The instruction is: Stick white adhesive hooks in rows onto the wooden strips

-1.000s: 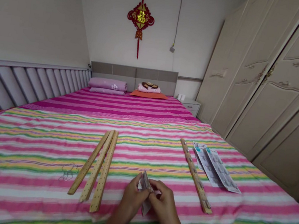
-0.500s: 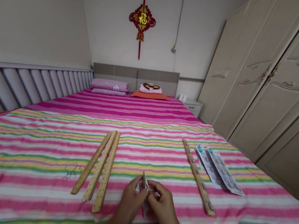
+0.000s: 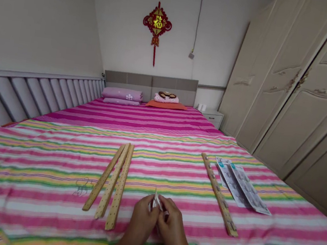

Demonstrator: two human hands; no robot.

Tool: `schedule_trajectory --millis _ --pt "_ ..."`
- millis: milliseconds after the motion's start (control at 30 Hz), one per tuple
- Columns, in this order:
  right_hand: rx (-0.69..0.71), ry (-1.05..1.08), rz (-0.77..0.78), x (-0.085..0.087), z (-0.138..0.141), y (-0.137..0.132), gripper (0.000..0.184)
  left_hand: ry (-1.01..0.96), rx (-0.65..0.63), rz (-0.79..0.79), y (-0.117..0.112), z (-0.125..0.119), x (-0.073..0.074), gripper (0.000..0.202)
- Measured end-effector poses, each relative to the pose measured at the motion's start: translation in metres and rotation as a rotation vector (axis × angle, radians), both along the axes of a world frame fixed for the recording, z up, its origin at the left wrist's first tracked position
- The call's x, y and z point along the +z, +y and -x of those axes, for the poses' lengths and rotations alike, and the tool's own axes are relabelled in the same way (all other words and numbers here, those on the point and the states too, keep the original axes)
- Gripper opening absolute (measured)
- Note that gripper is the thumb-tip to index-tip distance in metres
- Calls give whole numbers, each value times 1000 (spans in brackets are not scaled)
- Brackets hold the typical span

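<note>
The left hand [image 3: 141,221] and right hand [image 3: 172,226] meet above the striped pink bedspread [image 3: 51,188], fingers [image 3: 166,207] closed on a small silvery foil packet [image 3: 155,201], held edge-up. Risk: the shallow fingertip pinch may slip, dropping it into the folds.

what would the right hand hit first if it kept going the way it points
The right hand points forward-left, so it would likely meet the left hand first, with the packet pinched between them; depth is unclear.
</note>
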State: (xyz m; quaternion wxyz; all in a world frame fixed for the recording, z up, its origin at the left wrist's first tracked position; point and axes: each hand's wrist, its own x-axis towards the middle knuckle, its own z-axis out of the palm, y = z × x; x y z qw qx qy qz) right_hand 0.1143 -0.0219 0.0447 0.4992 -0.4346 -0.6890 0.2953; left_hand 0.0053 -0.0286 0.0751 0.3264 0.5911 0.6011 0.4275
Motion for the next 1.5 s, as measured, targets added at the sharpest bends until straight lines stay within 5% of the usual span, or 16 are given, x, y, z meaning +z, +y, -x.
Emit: schedule_trajectory --millis 267,500,833,1267,1500 --pt "-13 -98 0 10 -3 -2 39 -15 -2 70 8 6 -3 27" --pt "-38 -124 50 6 -4 -3 29 127 102 121 20 4 2 6" --pt "-46 -177 -54 -6 2 5 40 263 89 85 37 6 -2 19" --pt "-88 -17 91 -5 -7 6 37 -218 8 249 37 5 -20 14" --pt "73 13 265 6 -15 16 27 -324 -124 390 28 -5 -22 20"
